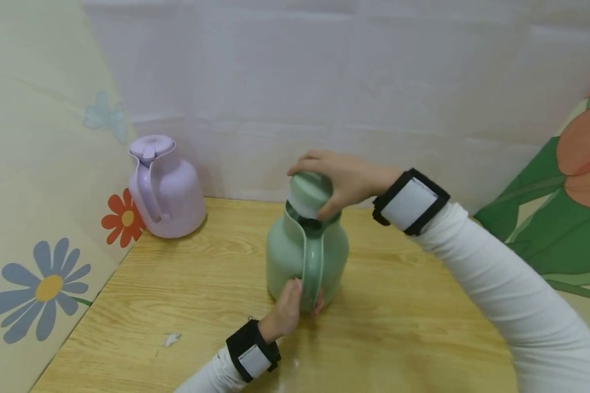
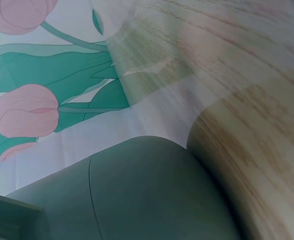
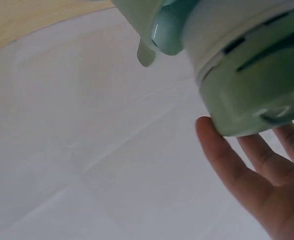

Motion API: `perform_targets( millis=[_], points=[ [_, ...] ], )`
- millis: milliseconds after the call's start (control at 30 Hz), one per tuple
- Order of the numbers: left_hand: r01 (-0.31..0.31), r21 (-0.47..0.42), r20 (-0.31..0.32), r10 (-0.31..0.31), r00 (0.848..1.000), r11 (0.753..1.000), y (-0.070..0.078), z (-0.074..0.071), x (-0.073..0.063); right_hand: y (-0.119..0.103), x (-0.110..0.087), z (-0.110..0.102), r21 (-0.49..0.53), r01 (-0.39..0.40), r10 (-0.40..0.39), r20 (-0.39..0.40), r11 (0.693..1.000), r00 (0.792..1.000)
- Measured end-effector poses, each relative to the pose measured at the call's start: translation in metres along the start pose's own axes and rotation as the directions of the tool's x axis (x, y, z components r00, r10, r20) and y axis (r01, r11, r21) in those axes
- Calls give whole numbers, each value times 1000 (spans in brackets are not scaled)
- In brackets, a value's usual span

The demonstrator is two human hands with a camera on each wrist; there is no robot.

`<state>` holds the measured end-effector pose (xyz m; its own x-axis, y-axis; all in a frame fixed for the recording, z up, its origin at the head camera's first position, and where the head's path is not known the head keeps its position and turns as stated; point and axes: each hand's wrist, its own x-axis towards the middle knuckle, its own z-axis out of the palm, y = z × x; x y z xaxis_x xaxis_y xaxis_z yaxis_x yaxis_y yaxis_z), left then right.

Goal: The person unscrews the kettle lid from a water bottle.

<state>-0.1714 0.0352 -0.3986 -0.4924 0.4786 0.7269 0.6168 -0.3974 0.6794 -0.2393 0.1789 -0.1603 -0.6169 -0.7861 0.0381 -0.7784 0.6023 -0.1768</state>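
A green thermos jug [image 1: 282, 251] stands on the wooden table, its handle [image 1: 313, 262] toward me. Low on that handle my left hand [image 1: 284, 312] grips it, thumb on the left side and fingertips showing on the right. Above the jug's mouth my right hand [image 1: 341, 176] holds the green-and-white lid [image 1: 311, 191], which is tilted. In the right wrist view, fingers [image 3: 236, 175] lie against the green top of the lid [image 3: 256, 85], beside the jug's spout [image 3: 147, 52]. Only the jug's green body [image 2: 151, 190] shows in the left wrist view; the left hand is out of sight there.
A closed lilac thermos jug [image 1: 172, 191] stands at the table's back left, near the flowered wall. A small white scrap [image 1: 171, 339] lies on the table [image 1: 216, 273] at the front left. White sheeting [image 1: 373, 82] hangs behind the table.
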Motion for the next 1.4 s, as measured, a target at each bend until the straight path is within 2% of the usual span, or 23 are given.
perform_targets(
  millis=[133,233,367,467,533,600,667,733,800,867,933,1000,1067,1133,1233,1300,1400],
  points=[
    [-5,10,9,5,1000,1000,-1,-4,-1,9,-9,0,84,52,-38,-154,995,987],
    [-6,34,29,5,1000,999,0,-11,-1,12,-14,2,119,88,-54,-263,989,963],
    [5,29,44,-7,999,1000,10,-26,0,12,-19,7,135,126,-68,-369,983,927],
    [-9,94,-8,10,1000,996,21,-43,0,14,-22,13,138,144,-71,-432,980,899],
    [-43,166,-66,55,996,985,29,-56,4,17,-24,16,149,155,-68,-469,977,880],
    [-82,277,-131,122,984,957,38,-71,13,18,-27,19,167,160,-58,-497,973,866],
    [-111,344,-174,180,968,932,49,-85,26,19,-30,21,180,164,-47,-520,970,853],
    [-123,395,-191,213,958,910,60,-99,44,20,-34,24,179,163,-42,-538,970,842],
    [-122,427,-176,214,961,896,72,-110,62,21,-36,28,168,164,-44,-557,972,830],
    [-104,436,-136,179,974,894,81,-117,81,21,-38,31,161,165,-45,-570,973,820],
    [-68,439,-85,117,989,896,89,-121,99,21,-39,34,156,173,-51,-585,973,809],
    [-7,453,-37,26,999,892,93,-123,114,20,-39,36,157,181,-52,-602,971,797],
    [63,473,14,-80,997,879,96,-124,127,19,-38,38,157,191,-54,-619,969,784],
    [132,490,66,-188,980,861,97,-124,137,17,-37,40,150,205,-64,-635,967,769],
    [219,492,144,-326,934,843,97,-122,150,15,-36,43,135,227,-84,-658,965,748],
    [254,480,189,-381,905,840,95,-119,156,15,-35,45,128,241,-95,-672,962,735],
    [282,444,242,-417,876,850,92,-114,160,14,-35,47,136,264,-102,-686,955,721]
  ],
)
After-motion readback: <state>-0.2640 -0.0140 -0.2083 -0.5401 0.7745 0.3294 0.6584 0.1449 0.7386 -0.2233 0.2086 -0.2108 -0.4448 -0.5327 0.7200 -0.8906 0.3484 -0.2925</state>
